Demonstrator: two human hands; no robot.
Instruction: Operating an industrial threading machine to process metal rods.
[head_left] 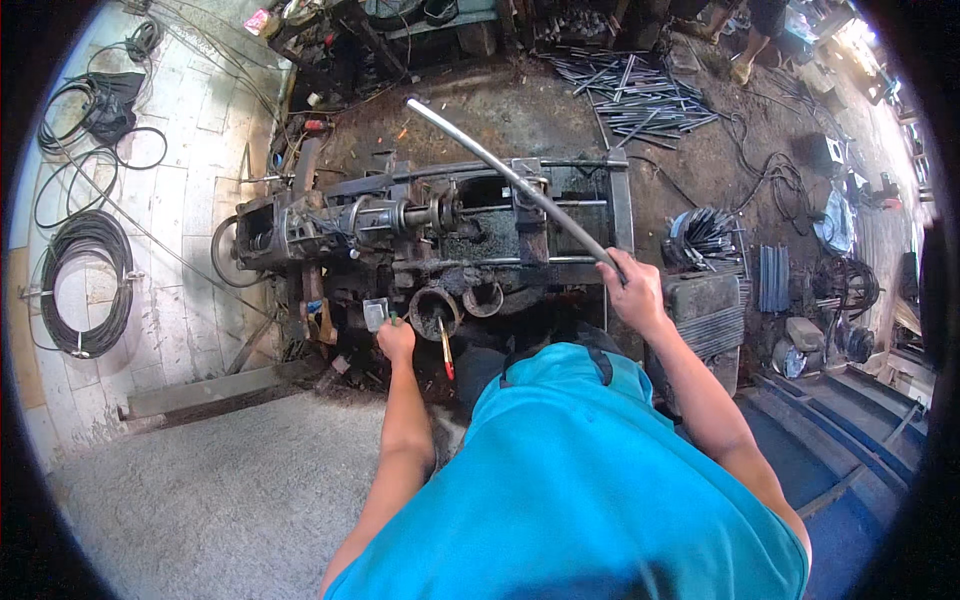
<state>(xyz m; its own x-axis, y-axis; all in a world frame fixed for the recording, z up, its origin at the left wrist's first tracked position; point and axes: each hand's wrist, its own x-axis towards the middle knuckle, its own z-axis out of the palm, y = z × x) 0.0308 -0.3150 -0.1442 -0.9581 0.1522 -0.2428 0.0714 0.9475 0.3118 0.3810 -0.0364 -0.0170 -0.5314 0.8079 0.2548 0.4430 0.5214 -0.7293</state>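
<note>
Over the greasy black machine (430,235), the right hand (632,290) closes its grip around the near end of a long grey metal rod (510,178). The rod slants up and away to the left from that grip, crossing the machine's frame, its far end above the dirty floor (500,110). The left hand (396,338) rests at the machine's near edge, its grip closed on a small green-tipped handle just beside a small square metal plate (375,314). Right of that hand stands a round dark tin (435,312) with a red-handled brush (445,355) leaning at its rim; what is inside cannot be told.
</note>
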